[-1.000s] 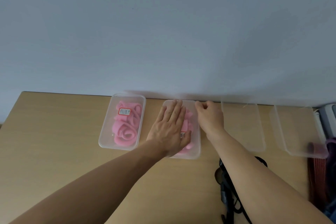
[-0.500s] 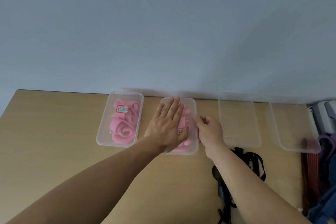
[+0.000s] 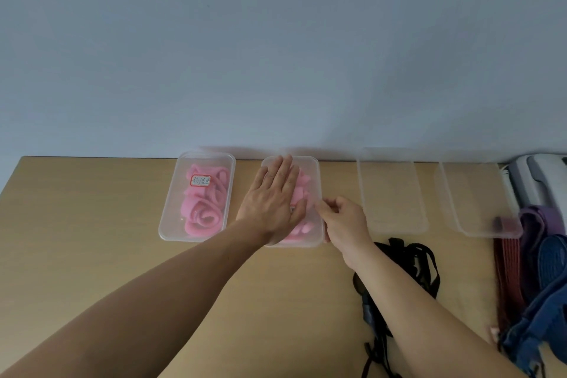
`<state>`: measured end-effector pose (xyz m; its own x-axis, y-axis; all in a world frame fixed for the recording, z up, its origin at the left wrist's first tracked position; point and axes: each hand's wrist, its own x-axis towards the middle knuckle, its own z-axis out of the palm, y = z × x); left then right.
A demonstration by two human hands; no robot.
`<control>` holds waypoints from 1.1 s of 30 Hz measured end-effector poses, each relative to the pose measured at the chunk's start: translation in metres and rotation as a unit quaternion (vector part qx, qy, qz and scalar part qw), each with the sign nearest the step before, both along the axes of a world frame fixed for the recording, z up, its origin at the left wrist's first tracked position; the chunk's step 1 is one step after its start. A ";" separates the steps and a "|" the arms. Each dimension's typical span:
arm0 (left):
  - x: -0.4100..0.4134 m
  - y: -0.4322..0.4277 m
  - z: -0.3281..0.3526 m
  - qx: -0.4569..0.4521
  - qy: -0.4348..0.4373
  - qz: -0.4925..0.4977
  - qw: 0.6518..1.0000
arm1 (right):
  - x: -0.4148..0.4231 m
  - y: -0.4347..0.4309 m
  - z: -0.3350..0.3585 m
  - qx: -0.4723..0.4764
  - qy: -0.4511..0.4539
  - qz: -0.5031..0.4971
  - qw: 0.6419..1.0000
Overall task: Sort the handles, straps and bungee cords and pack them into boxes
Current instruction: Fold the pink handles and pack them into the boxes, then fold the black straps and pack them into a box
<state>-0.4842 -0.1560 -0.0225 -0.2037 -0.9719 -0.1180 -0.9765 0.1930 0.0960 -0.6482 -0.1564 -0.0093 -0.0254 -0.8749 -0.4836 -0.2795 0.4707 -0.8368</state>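
Observation:
Two clear lidded boxes hold pink straps. The left box (image 3: 171,224) carries a red-edged label. My left hand (image 3: 271,202) lies flat with straight fingers on the lid of the second box (image 3: 316,181). My right hand (image 3: 343,219) pinches that lid's right edge with curled fingers. Two more clear boxes (image 3: 391,190) (image 3: 474,196) stand further right along the wall and look empty. Black straps (image 3: 417,267) lie on the table under my right forearm.
The wooden table (image 3: 92,239) runs to the wall. At the right edge lie a red bungee cord (image 3: 507,273), purple straps (image 3: 537,224), a blue handle (image 3: 549,310) and a white device (image 3: 537,181).
My right hand slid from the far right corner of the second box's lid down along its right edge toward me. My left hand stayed flat on the lid.

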 end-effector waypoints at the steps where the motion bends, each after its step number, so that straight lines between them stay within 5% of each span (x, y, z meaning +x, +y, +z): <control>1: 0.001 0.000 0.000 0.000 -0.003 -0.003 1.000 | -0.002 0.002 0.000 0.010 -0.018 0.008 1.000; 33: 0.007 0.022 0.005 0.027 -0.005 -0.028 0.999 | -0.004 0.000 -0.001 -0.024 0.022 0.069 0.997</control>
